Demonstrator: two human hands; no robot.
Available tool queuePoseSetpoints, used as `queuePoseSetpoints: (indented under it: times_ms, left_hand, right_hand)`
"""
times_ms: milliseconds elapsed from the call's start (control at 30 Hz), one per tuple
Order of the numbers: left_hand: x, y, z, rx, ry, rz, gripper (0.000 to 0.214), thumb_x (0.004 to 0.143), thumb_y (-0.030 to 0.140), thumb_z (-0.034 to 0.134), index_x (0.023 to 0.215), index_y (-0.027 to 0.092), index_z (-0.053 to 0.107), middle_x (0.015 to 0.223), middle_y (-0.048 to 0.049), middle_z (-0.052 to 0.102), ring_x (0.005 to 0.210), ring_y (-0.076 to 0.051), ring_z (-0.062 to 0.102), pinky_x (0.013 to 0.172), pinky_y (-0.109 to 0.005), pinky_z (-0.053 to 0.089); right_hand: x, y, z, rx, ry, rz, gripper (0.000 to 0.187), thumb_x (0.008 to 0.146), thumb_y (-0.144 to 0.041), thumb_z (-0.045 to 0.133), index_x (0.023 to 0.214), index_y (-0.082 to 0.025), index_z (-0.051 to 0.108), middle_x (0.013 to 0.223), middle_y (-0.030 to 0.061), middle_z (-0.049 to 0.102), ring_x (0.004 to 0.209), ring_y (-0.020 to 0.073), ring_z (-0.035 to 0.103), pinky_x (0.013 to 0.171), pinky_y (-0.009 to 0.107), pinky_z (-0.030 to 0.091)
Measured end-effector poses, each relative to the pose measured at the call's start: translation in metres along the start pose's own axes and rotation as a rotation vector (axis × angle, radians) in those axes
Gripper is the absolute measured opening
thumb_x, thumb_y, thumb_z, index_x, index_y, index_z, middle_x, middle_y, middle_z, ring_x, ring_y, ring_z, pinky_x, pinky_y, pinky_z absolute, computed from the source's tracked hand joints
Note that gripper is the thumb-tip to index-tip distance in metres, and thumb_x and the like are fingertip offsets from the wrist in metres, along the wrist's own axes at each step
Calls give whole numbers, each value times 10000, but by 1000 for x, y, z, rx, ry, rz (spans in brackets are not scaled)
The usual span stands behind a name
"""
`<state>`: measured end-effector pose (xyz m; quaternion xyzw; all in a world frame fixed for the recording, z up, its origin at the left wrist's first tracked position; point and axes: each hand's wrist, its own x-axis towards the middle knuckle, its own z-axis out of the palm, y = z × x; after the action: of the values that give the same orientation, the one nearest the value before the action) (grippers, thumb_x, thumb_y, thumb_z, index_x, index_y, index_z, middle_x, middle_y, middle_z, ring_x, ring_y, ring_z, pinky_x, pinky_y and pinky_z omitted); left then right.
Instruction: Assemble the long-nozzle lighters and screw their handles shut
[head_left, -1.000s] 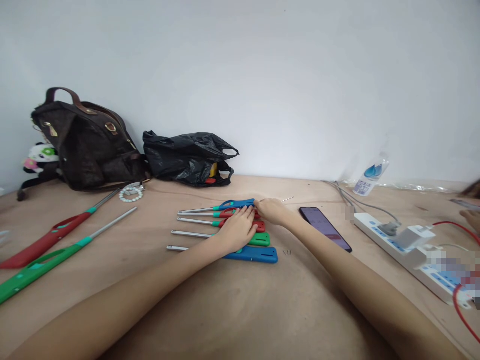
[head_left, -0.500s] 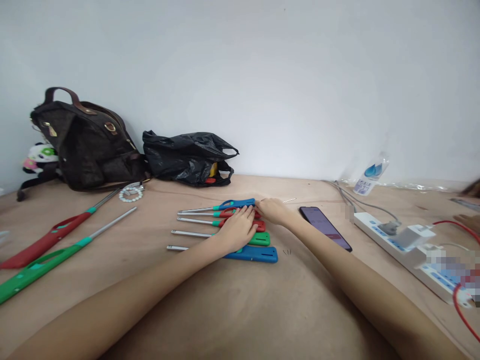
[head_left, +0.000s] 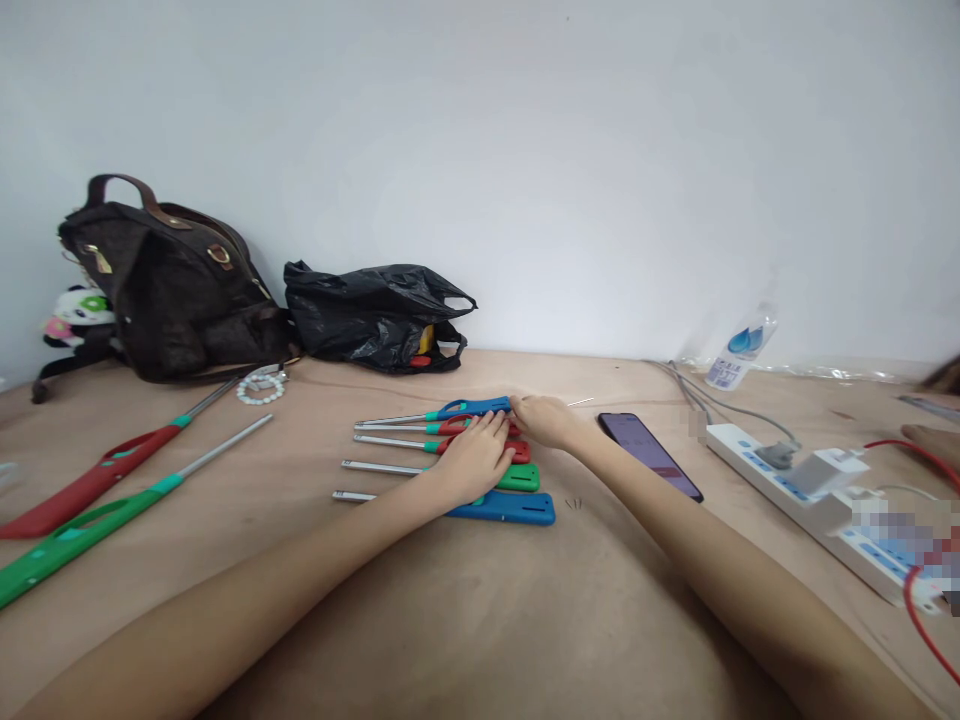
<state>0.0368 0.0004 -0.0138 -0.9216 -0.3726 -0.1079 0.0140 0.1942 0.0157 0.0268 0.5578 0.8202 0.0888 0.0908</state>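
Several long-necked gas lighters lie side by side, metal necks to the left. The farthest is a blue lighter [head_left: 487, 406]; nearer come two red ones, including a red lighter [head_left: 519, 452], then a green lighter [head_left: 521, 478] and a blue lighter [head_left: 517, 507]. My left hand [head_left: 474, 462] lies across the row, its extended fingers resting on the red lighters near the far blue one. At the handle ends of the far lighters, my right hand [head_left: 546, 420] is closed with fingertips together; what it pinches is hidden. A thin metal rod [head_left: 582, 402] shows just behind it; whether it is held I cannot tell.
A red lighter [head_left: 112, 470] and a green lighter [head_left: 97, 525] lie left. Behind are a backpack [head_left: 187, 290], a black plastic bag [head_left: 360, 315] and a bead bracelet [head_left: 260, 399]. Rightward are tiny pins [head_left: 574, 504], a phone [head_left: 652, 455], a power strip [head_left: 750, 470] and a bottle [head_left: 742, 350].
Hardly anything differs. My right hand has shifted very slightly at the handle ends; my left hand keeps its place on the lighters.
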Motion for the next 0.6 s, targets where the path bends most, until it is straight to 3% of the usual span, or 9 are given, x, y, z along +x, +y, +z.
queuePoseSetpoints:
  times_ms: [167,600]
  left_hand:
    - [0,0,-1,6,13,4,509,969,290,299,1379,10,412,1450,-204,389,1357,-294,361,1111,-428,298]
    - [0,0,0,-6,4,-5,508,969,276,299,1382,-2,404,1452,-210,380,1364,-303,347,1114,-444,298]
  right_hand:
    - [0,-4,1,-16,3,11,287,968,-166,333,1110,-110,575,1067,195,685,1000,258,666,788,310,506]
    - [1,2,3,-50,3,-50,267,952,-146,363,1179,-93,492,1127,207,656,1052,261,642,796,309,507]
